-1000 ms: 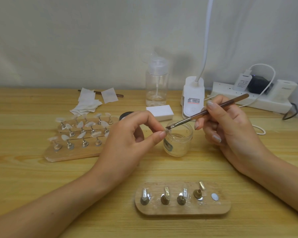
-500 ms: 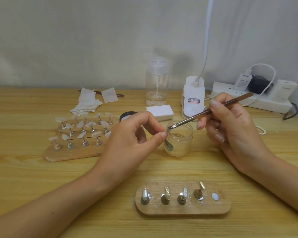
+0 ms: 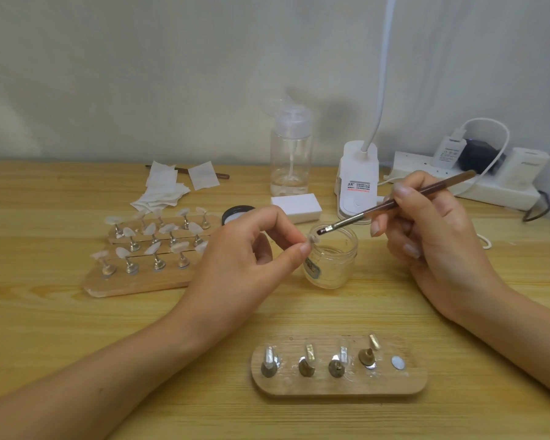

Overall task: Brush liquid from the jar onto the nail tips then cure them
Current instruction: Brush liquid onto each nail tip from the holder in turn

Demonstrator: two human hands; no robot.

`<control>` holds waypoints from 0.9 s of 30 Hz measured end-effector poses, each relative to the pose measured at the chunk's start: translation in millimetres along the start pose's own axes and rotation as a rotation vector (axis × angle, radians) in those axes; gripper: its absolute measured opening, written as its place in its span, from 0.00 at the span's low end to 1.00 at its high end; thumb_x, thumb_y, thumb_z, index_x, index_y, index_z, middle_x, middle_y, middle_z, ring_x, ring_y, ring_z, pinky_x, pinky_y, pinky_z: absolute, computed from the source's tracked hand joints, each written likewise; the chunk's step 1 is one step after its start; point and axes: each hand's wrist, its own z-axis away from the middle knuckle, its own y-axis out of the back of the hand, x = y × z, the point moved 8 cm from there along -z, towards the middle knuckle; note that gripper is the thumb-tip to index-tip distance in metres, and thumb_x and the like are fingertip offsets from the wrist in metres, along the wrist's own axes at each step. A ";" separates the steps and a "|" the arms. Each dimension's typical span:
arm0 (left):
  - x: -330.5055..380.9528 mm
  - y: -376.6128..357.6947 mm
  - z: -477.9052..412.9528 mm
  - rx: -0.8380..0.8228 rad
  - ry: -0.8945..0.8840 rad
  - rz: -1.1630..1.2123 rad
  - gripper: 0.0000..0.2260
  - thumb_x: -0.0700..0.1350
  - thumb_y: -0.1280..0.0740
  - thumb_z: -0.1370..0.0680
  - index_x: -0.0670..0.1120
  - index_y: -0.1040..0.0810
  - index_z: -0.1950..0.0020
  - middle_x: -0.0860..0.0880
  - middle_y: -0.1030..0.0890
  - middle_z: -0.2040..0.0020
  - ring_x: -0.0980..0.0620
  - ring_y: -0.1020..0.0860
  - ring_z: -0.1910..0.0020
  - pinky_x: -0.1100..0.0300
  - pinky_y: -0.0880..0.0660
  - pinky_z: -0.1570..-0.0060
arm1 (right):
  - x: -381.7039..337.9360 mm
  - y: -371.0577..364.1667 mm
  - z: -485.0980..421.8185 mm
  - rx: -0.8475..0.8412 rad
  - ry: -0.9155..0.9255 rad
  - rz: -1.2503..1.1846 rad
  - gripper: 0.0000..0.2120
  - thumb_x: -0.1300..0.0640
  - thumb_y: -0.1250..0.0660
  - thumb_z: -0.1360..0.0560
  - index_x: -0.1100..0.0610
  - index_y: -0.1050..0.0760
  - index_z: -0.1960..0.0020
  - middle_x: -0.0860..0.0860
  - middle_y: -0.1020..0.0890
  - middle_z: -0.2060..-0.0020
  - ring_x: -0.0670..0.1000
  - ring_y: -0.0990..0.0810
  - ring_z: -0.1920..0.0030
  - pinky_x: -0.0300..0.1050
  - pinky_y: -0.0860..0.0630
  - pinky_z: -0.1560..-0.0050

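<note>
Near, an oval wooden holder (image 3: 337, 387) carries four metal stands (image 3: 269, 369); far left, wooden boards (image 3: 140, 279) bear rows of pale nail tips (image 3: 150, 229). The small open glass jar (image 3: 332, 262) sits between the hands, its left side partly behind the left hand (image 3: 245, 258), whose thumb and forefinger pinch a clear nail tip (image 3: 311, 239). The right hand (image 3: 432, 236) grips a thin brown-handled brush (image 3: 394, 203), bristles beside that tip, over the jar's mouth.
</note>
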 end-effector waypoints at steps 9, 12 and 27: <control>-1.0 -0.2 0.0 -0.003 -0.009 0.003 0.05 0.46 0.27 0.24 0.50 0.20 0.59 0.59 0.19 0.61 0.43 0.28 0.68 0.63 0.31 0.70 | 1.2 -0.2 0.2 -0.005 -0.010 -0.010 0.09 0.51 0.36 0.25 0.54 0.33 0.60 0.54 0.19 0.69 0.45 0.37 0.79 0.34 0.41 0.77; -1.6 -0.1 -0.3 -0.003 -0.015 -0.004 0.05 0.45 0.27 0.24 0.50 0.20 0.59 0.59 0.19 0.60 0.43 0.27 0.68 0.63 0.31 0.69 | 3.7 -2.3 0.2 -0.021 -0.028 0.033 0.11 0.50 0.35 0.25 0.55 0.33 0.59 0.55 0.19 0.69 0.46 0.36 0.78 0.40 0.45 0.75; -0.8 -0.2 -0.2 -0.007 -0.024 0.000 0.05 0.46 0.27 0.24 0.51 0.21 0.59 0.59 0.19 0.60 0.43 0.27 0.68 0.64 0.31 0.70 | 4.9 -0.1 0.1 -0.014 -0.046 0.011 0.09 0.49 0.35 0.26 0.52 0.31 0.60 0.53 0.18 0.68 0.45 0.33 0.77 0.34 0.40 0.77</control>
